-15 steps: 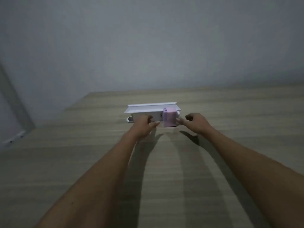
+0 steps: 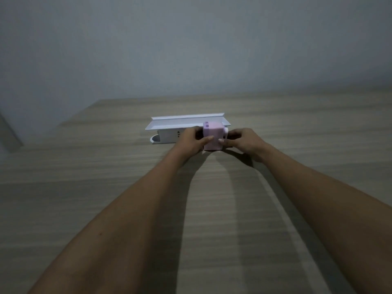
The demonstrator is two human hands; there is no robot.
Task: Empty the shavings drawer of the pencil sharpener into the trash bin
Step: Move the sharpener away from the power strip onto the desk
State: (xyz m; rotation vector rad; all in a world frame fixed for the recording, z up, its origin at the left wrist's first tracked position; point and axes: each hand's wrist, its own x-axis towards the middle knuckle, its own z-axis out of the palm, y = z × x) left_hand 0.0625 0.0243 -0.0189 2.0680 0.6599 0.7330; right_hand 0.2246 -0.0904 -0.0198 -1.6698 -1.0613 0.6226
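Note:
A small pink pencil sharpener stands on the wooden table, just in front of a long white box-like bin with a flat open lid. My left hand grips the sharpener's left side, thumb across its front. On the other side, my right hand presses its fingertips against the sharpener's right face, near a pale knob or crank. The shavings drawer cannot be told apart from the body.
A grey wall rises behind the table's far edge. The table's left corner falls away near a pale upright strip at the far left. Shadows of both forearms lie on the wood in front of me.
Both hands have closed in on the pink sharpener: the left now wraps its left side and the right touches its right side. The sharpener appears drawn slightly toward me.

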